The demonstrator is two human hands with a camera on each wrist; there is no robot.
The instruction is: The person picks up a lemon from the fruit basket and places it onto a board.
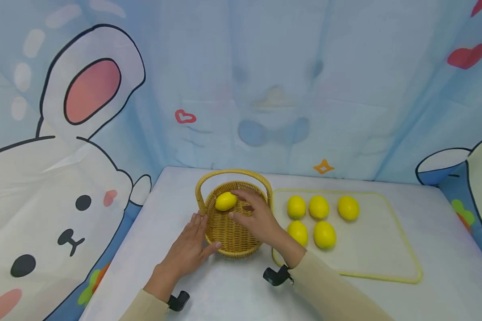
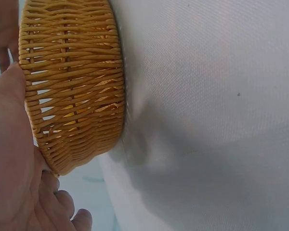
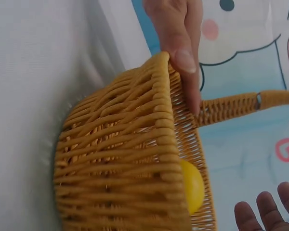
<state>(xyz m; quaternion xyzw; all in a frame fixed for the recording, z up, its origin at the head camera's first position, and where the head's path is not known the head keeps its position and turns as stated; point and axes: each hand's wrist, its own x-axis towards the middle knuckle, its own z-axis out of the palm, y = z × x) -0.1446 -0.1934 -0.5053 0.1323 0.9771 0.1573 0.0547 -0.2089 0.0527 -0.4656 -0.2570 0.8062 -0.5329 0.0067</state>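
A woven wicker basket (image 1: pixel 230 232) with an arched handle stands on the table, and one yellow lemon (image 1: pixel 226 201) lies inside near its far left wall. My left hand (image 1: pixel 189 249) rests against the basket's left side, fingers extended along the outside and thumb at the front rim. Over the basket's right part hovers my right hand (image 1: pixel 261 218), its fingers spread and apart, with nothing gripped. Its fingertips reach close to the lemon. In the right wrist view the lemon (image 3: pixel 192 186) shows just past the rim, below the left hand's thumb (image 3: pixel 184 60).
Right of the basket lies a pale board (image 1: pixel 373 249) with a yellow edge. Several lemons (image 1: pixel 324 235) sit on its left and middle part, two of them close to the right forearm. A printed curtain (image 1: pixel 273 89) hangs behind the white table (image 1: pixel 225 290).
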